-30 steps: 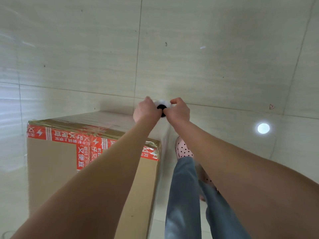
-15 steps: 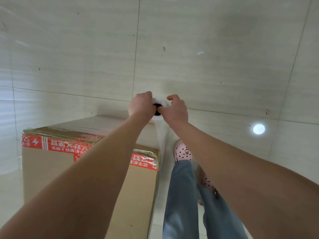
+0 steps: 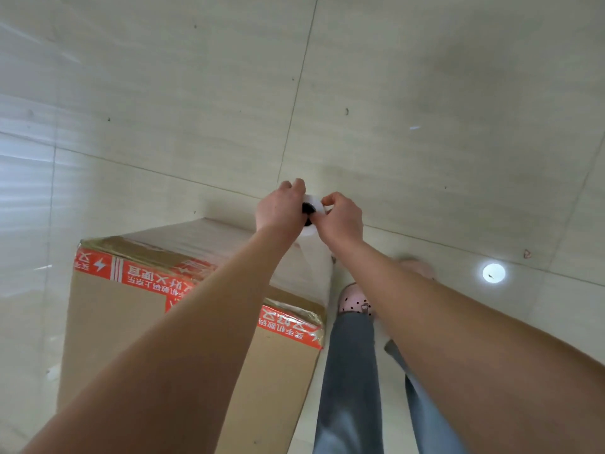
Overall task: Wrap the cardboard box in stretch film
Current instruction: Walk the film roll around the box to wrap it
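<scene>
Left-hand fingers (image 3: pixel 294 187) are curled over the far side of the stretch film roll (image 3: pixel 309 228). Right-hand fingers (image 3: pixel 331 200) are bent and pressed together on the opposite side, with the thumb tip at the edge of the roll's dark core opening (image 3: pixel 307 208). The left hand (image 3: pixel 277 209) and right hand (image 3: pixel 343 219) thus grip the roll between them, its end turned toward the camera. Both bare forearms are extended forward at full reach.

A sheet of film (image 3: pixel 316 267) runs from the roll down to the far right corner of the cardboard box (image 3: pixel 124 326), which stands on the floor at lower left, below the left forearm. The box's top face appears hazy and streaked, consistent with film lying over it. Red tape (image 3: pixel 144 275) with white printed characters runs along the near top edge and down the front seam. How far the lower sides are covered cannot be determined.

Just right of the box, legs in blue-grey jeans (image 3: pixel 352 371) are visible, with a pink perforated clog (image 3: pixel 352 300) on the forward foot. The floor (image 3: pixel 425 93) is pale beige tile with thin joints. A round bright reflection (image 3: pixel 493 272) lies on it to the right.
</scene>
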A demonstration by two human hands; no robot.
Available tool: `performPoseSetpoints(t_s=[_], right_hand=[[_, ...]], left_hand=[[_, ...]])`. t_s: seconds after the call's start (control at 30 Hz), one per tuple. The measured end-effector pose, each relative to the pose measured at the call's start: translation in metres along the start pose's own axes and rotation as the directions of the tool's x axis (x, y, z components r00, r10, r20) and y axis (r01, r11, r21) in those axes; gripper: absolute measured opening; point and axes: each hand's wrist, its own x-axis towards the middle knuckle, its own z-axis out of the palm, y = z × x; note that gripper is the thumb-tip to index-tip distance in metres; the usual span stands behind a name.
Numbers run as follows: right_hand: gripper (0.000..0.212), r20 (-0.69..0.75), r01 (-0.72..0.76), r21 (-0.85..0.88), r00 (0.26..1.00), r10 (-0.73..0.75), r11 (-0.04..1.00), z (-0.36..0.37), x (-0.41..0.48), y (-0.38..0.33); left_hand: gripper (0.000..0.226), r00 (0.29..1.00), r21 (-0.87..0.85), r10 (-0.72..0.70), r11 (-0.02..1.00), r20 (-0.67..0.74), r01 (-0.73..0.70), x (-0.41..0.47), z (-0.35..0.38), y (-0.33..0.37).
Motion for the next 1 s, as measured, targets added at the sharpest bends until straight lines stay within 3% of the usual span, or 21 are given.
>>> performPoseSetpoints(t_s=[0.2,0.33,0.43,0.53,0.67,0.7,0.77,0.9,1.0], right_hand=[[0.033,0.1,0.053,-0.108,0.994,-0.042,0.993,-0.005,0.014,-0.016],[0.033,0.178,0.099,-0.161,0.982,-0.07,0.982,-0.009,0.028,-0.041],[0.048,0.159,0.081,-0.16,0.986,-0.055,0.984,-0.01,0.038,-0.053],[0.062,0.237,0.104,-0.207,0.97,-0.053,0.973,-0.002,0.042,-0.068],[0.042,0.341,0.176,-0.229,0.936,-0.09,0.957,0.016,0.047,-0.092],[0.036,0.343,0.185,-0.252,0.935,-0.091,0.95,0.02,0.049,-0.096],[0.032,0.345,0.19,-0.298,0.935,-0.08,0.935,0.024,0.051,-0.102],[0.026,0.343,0.177,-0.349,0.938,-0.051,0.92,0.029,0.05,-0.106],[0.026,0.34,0.183,-0.377,0.939,-0.048,0.908,0.034,0.051,-0.11]], left_hand=[[0.021,0.998,0.048,-0.054,0.997,0.028,0.053,0.017,-0.012,0.001],[0.013,0.955,-0.176,-0.287,0.938,0.079,0.297,0.024,-0.02,-0.016],[0.014,0.885,-0.381,-0.443,0.801,0.139,0.461,0.027,-0.017,-0.028],[0.022,0.769,-0.567,-0.596,0.559,0.233,0.605,0.028,-0.015,-0.039],[0.026,0.653,-0.706,-0.649,0.246,0.39,0.665,0.024,-0.016,-0.048],[0.027,0.656,-0.696,-0.628,0.242,0.419,0.676,0.024,-0.016,-0.05],[0.031,0.692,-0.644,-0.595,0.349,0.409,0.681,0.024,-0.017,-0.053],[0.035,0.853,-0.456,-0.511,0.737,0.106,0.498,0.026,-0.025,-0.052],[0.034,0.909,-0.392,-0.417,0.834,0.011,0.388,0.032,-0.027,-0.055]])
